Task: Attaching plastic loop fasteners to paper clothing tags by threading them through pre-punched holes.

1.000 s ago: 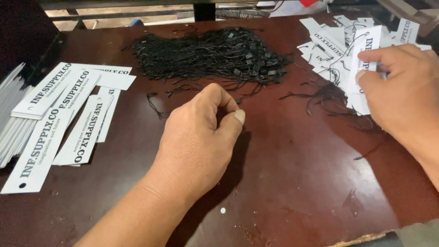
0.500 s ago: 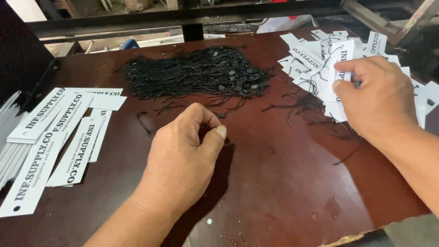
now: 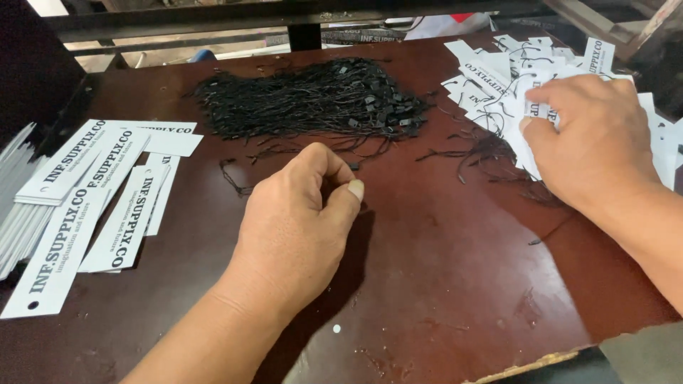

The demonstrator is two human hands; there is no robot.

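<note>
- Left hand (image 3: 295,227) rests curled on the brown table (image 3: 441,270), thumb meeting fingertips just below the black string pile (image 3: 313,99); whether it pinches a string, I cannot tell.
- Right hand (image 3: 590,142) presses on strung white tags (image 3: 498,78), fingers bent, gripping 1 tag's edge.
- Unstrung long tags (image 3: 92,192) lie at the left.
- Likely step: picking up a string; threading needs a fine pinch.

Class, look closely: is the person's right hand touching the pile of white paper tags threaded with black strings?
Touching. The head view shows the right hand pressed onto the pile of white paper tags threaded with black strings, its fingers curled over one tag.
</note>
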